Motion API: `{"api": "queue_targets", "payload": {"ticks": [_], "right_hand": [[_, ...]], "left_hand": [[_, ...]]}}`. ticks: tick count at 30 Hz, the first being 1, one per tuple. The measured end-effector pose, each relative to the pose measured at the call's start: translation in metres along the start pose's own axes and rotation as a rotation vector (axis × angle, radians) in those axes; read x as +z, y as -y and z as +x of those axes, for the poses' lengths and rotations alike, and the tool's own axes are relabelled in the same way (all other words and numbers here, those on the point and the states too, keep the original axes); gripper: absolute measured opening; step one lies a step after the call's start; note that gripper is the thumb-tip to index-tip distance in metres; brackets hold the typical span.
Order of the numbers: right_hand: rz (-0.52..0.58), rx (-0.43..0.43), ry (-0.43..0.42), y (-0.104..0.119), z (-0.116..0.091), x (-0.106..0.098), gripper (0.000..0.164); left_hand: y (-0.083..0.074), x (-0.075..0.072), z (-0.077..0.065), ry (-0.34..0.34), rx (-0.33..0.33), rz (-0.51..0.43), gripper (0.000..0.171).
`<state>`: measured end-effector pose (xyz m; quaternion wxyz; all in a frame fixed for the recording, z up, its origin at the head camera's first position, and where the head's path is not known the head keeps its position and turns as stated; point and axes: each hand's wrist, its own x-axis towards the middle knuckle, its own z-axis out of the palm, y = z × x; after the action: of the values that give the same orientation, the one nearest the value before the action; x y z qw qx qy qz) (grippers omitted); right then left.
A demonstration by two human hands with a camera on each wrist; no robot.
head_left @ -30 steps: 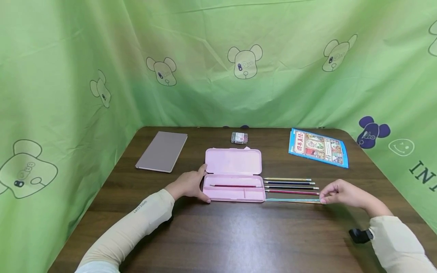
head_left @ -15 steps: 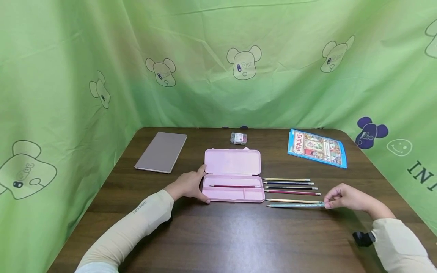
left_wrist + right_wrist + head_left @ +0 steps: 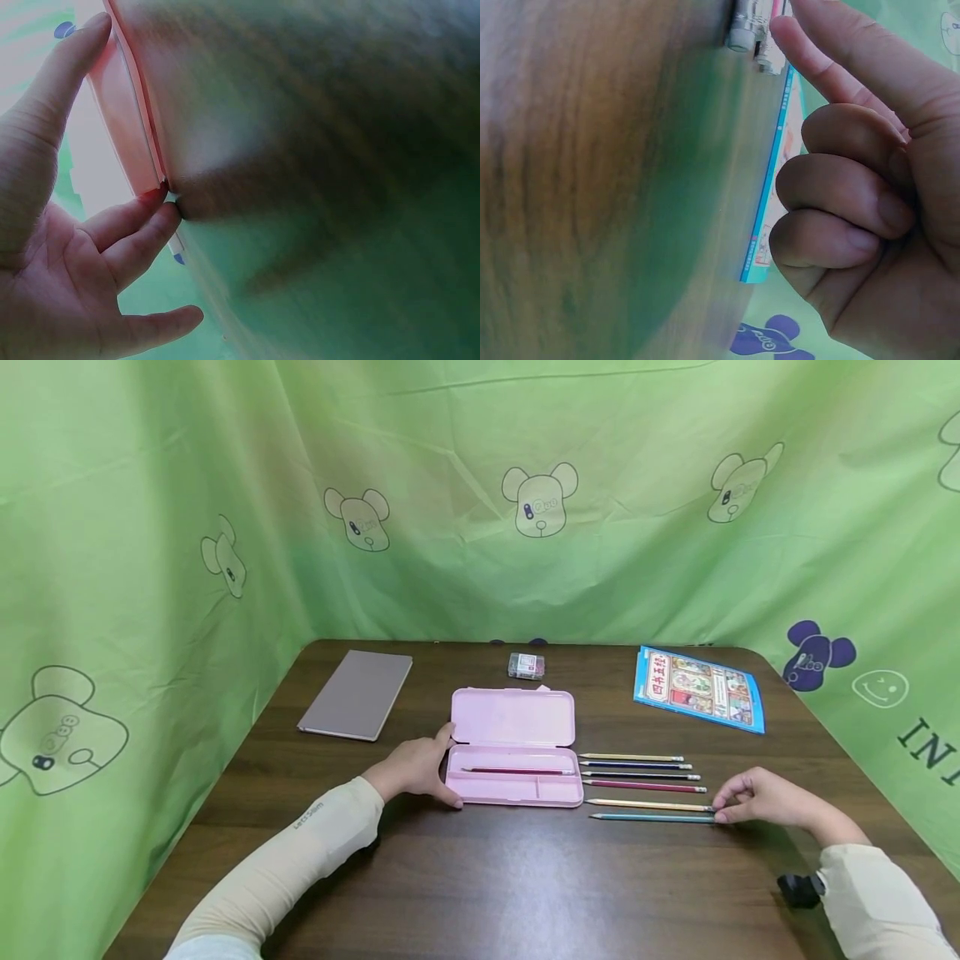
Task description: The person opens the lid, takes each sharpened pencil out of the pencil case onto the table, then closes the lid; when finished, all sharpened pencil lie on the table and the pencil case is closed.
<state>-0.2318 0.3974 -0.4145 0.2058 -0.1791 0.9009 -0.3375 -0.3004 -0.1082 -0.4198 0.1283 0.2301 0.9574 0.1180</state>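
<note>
We cannot make out the far end of the teal pencil (image 3: 652,817) in the head view, because the thumb of our right hand (image 3: 768,797) covers it. The right wrist view cuts off the thumb tip, so we cannot tell whether thumb and index finger pinch the pencil or only rest at it; the other three fingers are curled in. Behind the pink case (image 3: 491,786), a pale scrap (image 3: 543,687) is mostly hidden, and the surface (image 3: 525,885) blurs in our left wrist view.

Our left hand (image 3: 412,768) spreads nearly straight fingers against the case's left end. The case lies open just right of those fingers, a red pencil (image 3: 517,770) in its long compartment. Left of the right fingers, beyond the teal pencil, lie a yellow pencil (image 3: 645,806) and four more pencils (image 3: 645,786). Well beyond the right fingers is a blue-edged booklet (image 3: 699,687); beyond the left ones, a grey notebook (image 3: 357,695) and a small clear box (image 3: 527,666).

The case looks like smooth plastic with rounded corners; the surface shows dark wood grain. Creased green cloth (image 3: 540,585) hangs behind everything.
</note>
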Motion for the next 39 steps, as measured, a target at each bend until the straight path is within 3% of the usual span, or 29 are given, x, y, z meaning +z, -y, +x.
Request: {"api": "queue_targets", "payload": {"ticks": [10,21,27,34,39], "right_hand": [[-0.035,0.073,-0.07,0.011,0.01,-0.005,0.021],[-0.052,-0.005,-0.097,0.037,0.048,-0.001,0.016],[-0.073,-0.009,-0.089,0.052,0.075,0.009,0.018],[-0.061,-0.103,-0.071,0.067,0.103,0.021,0.015],[-0.056,-0.107,-0.048,0.078,0.117,0.029,0.017]], "left_hand": [[0.001,-0.002,0.001,-0.026,0.027,0.013,0.125],[0.0,-0.003,0.002,-0.016,0.019,0.019,0.126],[0.0,-0.002,0.001,-0.008,0.008,0.012,0.125],[0.0,0.0,0.0,-0.017,0.015,0.003,0.125],[0.0,0.001,0.0,-0.006,0.005,0.007,0.126]]}}
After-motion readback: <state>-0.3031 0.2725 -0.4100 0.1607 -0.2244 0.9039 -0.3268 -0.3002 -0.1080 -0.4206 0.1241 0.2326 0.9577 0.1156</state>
